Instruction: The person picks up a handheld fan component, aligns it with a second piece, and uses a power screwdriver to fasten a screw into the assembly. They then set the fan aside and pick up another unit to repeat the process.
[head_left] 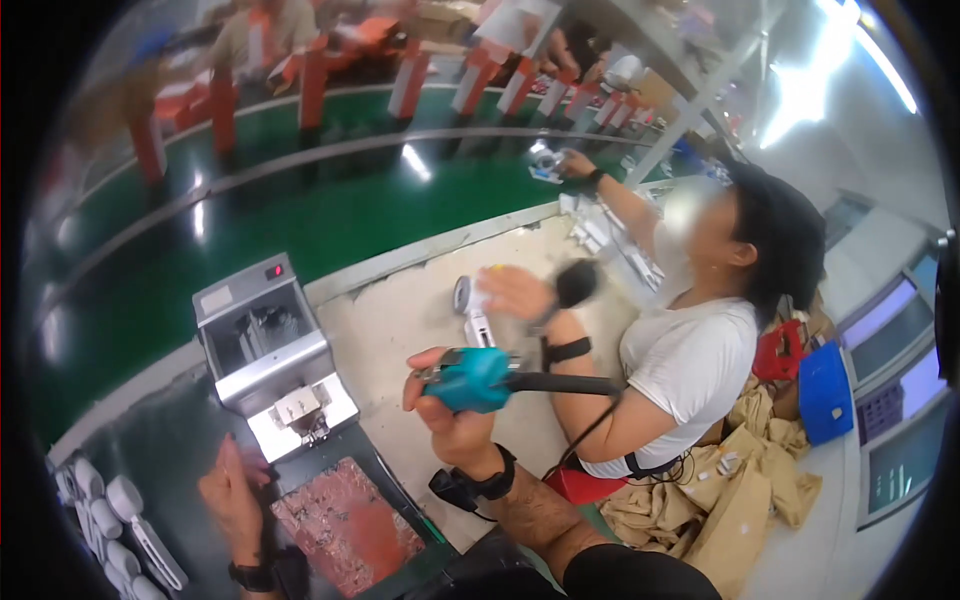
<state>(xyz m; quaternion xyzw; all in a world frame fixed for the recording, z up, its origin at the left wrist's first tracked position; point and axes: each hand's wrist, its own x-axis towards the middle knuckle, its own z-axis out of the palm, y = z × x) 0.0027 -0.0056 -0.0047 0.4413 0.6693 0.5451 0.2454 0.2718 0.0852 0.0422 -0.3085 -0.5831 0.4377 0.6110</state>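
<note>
My right hand (455, 425) is wrapped round a teal electric screwdriver (478, 380) with a black cord end, held up over the cream worktop. My left hand (235, 490) is over the dark green bench with its fingers stretched out, partly blurred, and I see nothing in it. Just beyond it stands a screw feeder (265, 335) with a clear lid and a lit metal front. Beside my left hand lies a reddish pad (345, 525) strewn with small shiny bits. Several white round-headed handheld devices (125, 500) lie at the lower left.
On the right, a co-worker (690, 340) has one hand at a white round-headed device (478, 325) and the other over the green conveyor belt (370, 190). Orange-and-white boxes (408, 85) stand along the belt. A blue bin (826, 393) and brown wrapping (740, 490) lie beyond the co-worker.
</note>
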